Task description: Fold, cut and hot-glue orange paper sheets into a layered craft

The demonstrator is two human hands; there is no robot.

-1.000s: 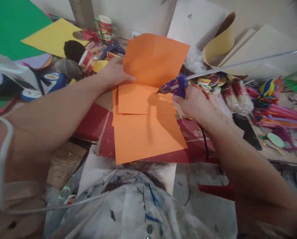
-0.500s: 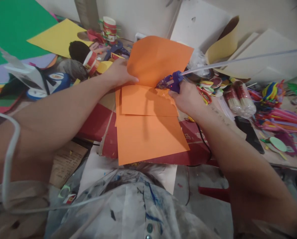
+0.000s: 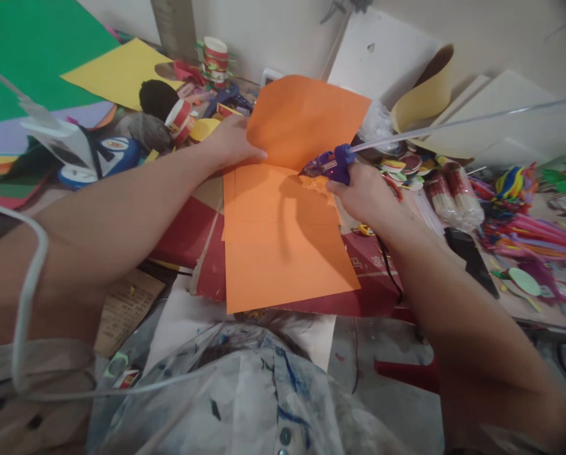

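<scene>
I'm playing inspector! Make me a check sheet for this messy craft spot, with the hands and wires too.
Surface: red cardboard under the orange paper.
Job's things: one orange sheet raised; glue gun tip at its base, shiny patch beside.
Clutter: cups, yarn, phone, fuzzy sticks.
Left hand: holds the raised sheet's left side.
Right hand: holds the glue gun.
Cables: white one across left arm; black one below right hand.
Surroundings: wall behind.
Other people: nothing seen.
</scene>
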